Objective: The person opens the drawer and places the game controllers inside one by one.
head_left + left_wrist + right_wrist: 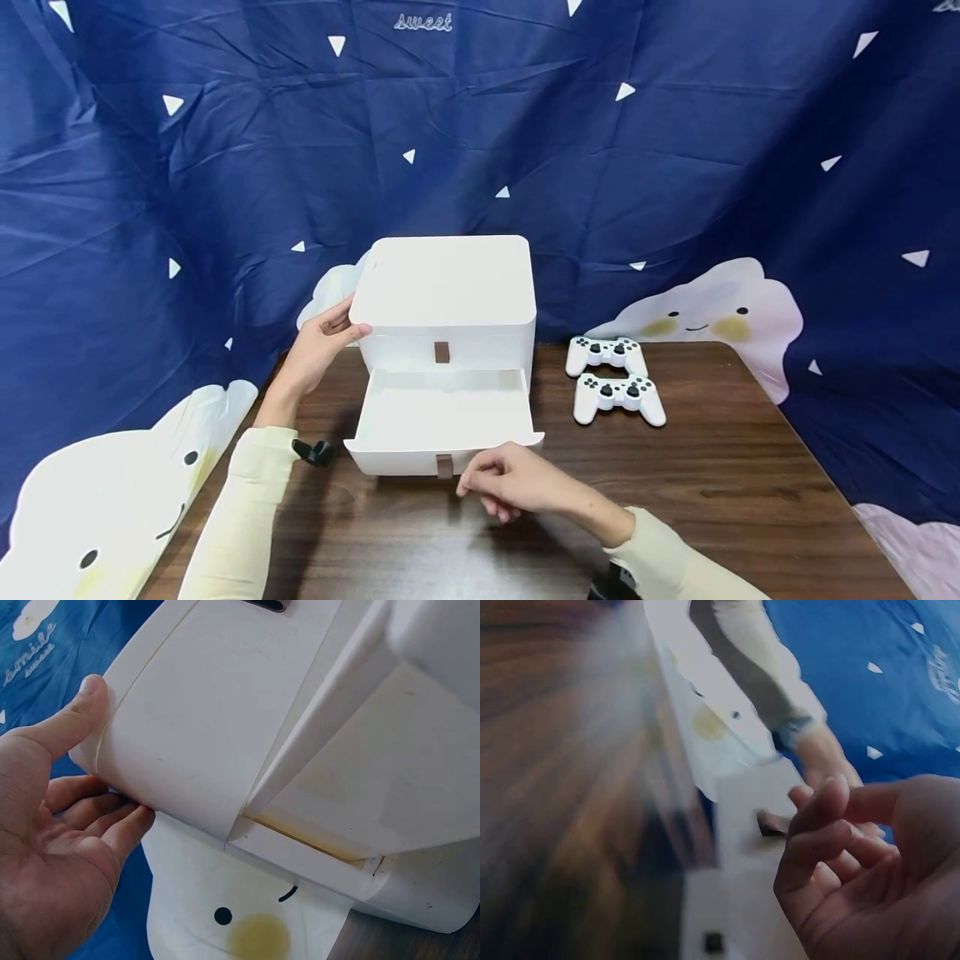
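A white two-drawer box (450,283) stands on the table with its lower drawer (442,412) pulled out, bare inside. A brown tab (442,352) marks the upper drawer, which is closed. My left hand (318,346) rests against the box's left side, thumb by its front top edge; in the left wrist view the fingers (124,825) touch the side wall. Just in front of the lower drawer, my right hand (517,479) hangs with loosely curled fingers and holds nothing. The lower brown tab (444,466) is beside its fingertips, apart from them.
Two white game controllers (618,398) lie one before the other to the right of the box on the brown wooden table (712,467). A dark blue cloth (465,108) with triangles and clouds hangs behind. Black wrist straps sit on both arms.
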Demonstrator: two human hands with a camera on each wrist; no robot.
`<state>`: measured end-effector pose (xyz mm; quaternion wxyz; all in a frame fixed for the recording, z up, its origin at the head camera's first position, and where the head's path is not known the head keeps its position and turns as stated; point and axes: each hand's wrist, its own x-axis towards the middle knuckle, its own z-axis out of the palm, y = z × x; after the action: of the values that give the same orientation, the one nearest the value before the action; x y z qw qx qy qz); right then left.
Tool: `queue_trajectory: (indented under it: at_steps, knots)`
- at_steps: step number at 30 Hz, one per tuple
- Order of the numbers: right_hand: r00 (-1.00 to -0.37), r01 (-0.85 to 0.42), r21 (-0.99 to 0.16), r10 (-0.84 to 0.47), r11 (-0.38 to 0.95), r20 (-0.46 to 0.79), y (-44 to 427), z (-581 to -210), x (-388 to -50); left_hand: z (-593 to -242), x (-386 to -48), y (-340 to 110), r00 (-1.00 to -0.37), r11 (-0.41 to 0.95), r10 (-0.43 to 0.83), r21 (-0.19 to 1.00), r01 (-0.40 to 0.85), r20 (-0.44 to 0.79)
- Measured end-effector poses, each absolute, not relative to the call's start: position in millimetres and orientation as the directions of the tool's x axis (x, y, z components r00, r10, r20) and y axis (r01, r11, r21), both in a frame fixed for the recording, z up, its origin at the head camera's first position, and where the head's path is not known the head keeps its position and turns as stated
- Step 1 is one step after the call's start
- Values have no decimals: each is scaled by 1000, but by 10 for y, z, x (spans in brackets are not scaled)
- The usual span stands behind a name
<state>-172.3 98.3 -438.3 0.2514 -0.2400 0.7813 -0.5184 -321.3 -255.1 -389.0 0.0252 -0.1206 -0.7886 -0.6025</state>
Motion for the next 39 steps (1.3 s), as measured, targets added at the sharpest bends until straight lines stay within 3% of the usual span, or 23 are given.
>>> queue_trajectory:
  at_steps: [9,19,30,34,39]
  knots:
    - [-818,-176,-930,-574,321,-44,1699,-4119,-1929,-3886,-3197,-2555,-970,253,160,942,219,183]
    - [-868,-278,-928,-478,247,133,2541,-4152,-2244,-3879,-3197,-2546,-970,261,159,939,223,186]
    - [-915,-374,-810,-321,452,244,3346,-4443,-2613,-3891,-3212,-2551,-969,265,158,938,225,188]
    - [-942,-327,-795,-248,511,227,3608,-4619,-2714,-3886,-3202,-2550,-971,264,154,939,219,182]
    - [-970,-216,-884,-194,414,146,3866,-4905,-2814,-3884,-3197,-2546,-972,261,151,941,215,180]
